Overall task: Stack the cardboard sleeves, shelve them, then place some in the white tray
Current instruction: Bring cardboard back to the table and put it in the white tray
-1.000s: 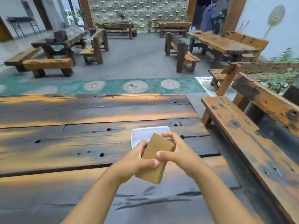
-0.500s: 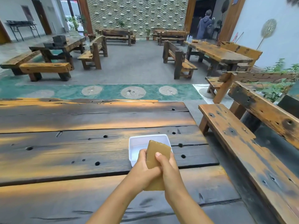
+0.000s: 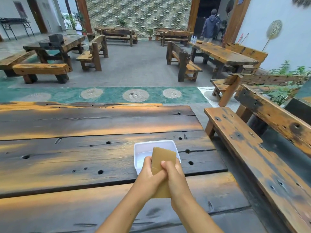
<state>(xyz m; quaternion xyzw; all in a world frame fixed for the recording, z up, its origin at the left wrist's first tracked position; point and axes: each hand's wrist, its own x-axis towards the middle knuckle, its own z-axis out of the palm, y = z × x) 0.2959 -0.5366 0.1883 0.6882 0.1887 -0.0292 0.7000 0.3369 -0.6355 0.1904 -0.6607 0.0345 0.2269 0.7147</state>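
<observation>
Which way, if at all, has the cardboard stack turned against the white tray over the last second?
Yes. The cardboard stack has turned from tilted to nearly upright in front of the white tray.

1. Low in the centre of the frame, the left hand (image 3: 149,175) and the right hand (image 3: 174,175) clasp a stack of cardboard sleeves (image 3: 162,159) between them, its top edge tilted toward the upper right
2. Right behind the stack, a white tray (image 3: 143,148) sits on the dark wooden table (image 3: 84,157), partly hidden by sleeves and hands
3. A wooden bench (image 3: 249,148) runs along the right side of the frame, beside the table
4. In the upper half stand more tables and benches on a grey floor; at upper right a person in a dark hooded top (image 3: 210,26) stands by a doorway
</observation>
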